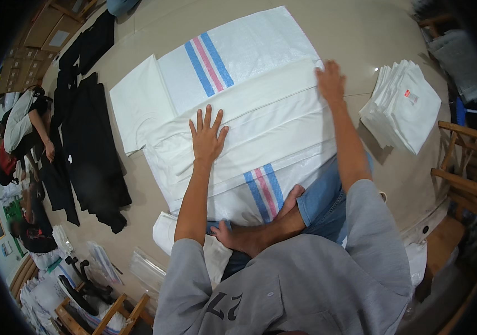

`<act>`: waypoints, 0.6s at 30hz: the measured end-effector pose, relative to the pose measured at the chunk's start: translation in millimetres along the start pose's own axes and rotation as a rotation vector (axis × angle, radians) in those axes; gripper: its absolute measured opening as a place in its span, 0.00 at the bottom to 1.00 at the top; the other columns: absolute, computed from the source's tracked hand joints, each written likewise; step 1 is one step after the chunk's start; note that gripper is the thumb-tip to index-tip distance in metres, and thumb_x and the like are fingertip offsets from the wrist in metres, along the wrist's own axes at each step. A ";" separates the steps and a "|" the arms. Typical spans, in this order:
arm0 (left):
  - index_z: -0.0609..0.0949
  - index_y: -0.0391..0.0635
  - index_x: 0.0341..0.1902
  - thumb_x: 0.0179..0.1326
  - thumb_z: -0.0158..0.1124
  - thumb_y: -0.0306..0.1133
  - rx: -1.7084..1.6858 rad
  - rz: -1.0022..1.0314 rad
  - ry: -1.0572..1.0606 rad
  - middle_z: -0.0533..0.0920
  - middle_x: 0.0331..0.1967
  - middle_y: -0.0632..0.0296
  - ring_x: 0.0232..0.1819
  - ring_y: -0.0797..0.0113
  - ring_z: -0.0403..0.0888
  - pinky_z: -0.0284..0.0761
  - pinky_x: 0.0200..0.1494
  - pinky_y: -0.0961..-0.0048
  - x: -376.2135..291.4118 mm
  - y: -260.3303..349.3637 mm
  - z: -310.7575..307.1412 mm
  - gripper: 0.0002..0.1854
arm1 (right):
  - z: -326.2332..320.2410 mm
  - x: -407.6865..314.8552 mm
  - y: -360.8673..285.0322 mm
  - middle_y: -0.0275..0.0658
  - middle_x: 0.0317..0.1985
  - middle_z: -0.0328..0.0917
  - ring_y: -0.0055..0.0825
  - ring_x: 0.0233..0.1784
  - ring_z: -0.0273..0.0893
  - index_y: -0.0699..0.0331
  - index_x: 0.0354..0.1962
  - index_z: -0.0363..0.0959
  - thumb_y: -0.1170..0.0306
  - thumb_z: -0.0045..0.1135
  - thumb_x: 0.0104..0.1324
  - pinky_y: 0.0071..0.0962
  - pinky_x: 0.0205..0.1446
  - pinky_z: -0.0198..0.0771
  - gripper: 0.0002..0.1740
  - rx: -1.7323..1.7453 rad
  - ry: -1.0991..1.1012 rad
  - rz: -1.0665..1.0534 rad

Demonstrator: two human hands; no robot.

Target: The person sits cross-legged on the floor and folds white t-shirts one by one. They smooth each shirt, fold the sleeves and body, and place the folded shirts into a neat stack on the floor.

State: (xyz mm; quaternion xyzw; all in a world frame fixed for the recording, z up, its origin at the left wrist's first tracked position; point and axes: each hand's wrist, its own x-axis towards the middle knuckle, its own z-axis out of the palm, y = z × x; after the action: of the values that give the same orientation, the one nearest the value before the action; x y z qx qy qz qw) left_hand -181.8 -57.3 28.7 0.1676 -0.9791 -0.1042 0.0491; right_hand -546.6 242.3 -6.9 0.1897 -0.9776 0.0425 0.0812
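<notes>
A white knit garment, apparently a T-shirt (259, 125), lies spread across a white woven plastic sack (259, 54) with blue and pink stripes. Its left end reaches past the sack over the tiled floor, and long creases run along its length. My left hand (209, 136) rests palm down on the cloth, fingers spread, holding nothing. At the far right end of the garment is my right hand (331, 83), blurred, by the hem corner; whether its fingers pinch the cloth cannot be told.
A stack of folded white garments (418, 100) with a red tag sits on the right. Black garments (92, 155) lie at left, near people (29, 121) bending over. Clear plastic bags (148, 266), wooden furniture (464, 180) and cardboard boxes (42, 31) surround the floor.
</notes>
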 end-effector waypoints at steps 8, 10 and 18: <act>0.73 0.46 0.74 0.73 0.60 0.43 -0.051 0.012 0.112 0.64 0.80 0.49 0.83 0.46 0.55 0.46 0.80 0.33 -16.8 84.8 2.9 0.30 | -70.0 -72.8 78.0 0.51 0.58 0.83 0.46 0.55 0.85 0.63 0.55 0.83 0.62 0.57 0.73 0.39 0.62 0.75 0.19 0.892 -0.502 0.340; 0.74 0.44 0.72 0.70 0.63 0.41 -0.171 0.066 0.069 0.70 0.75 0.50 0.79 0.49 0.62 0.52 0.78 0.39 -27.0 127.4 9.8 0.29 | -72.4 -92.9 66.2 0.49 0.55 0.83 0.45 0.54 0.83 0.60 0.53 0.84 0.65 0.60 0.69 0.38 0.62 0.75 0.18 0.835 -0.335 0.126; 0.81 0.46 0.54 0.70 0.65 0.38 -0.178 -0.145 -0.048 0.80 0.49 0.58 0.57 0.55 0.74 0.62 0.63 0.51 -37.2 113.4 -3.2 0.14 | -87.2 -88.4 33.9 0.45 0.49 0.81 0.45 0.57 0.76 0.58 0.49 0.83 0.65 0.68 0.55 0.38 0.64 0.72 0.21 0.308 -0.365 -0.326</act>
State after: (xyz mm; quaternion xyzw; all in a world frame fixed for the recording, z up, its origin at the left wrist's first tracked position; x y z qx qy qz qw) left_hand -182.5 59.3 54.6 0.2303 -0.9522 -0.1978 0.0326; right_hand -466.1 315.8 61.5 0.3589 -0.9147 0.1420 -0.1202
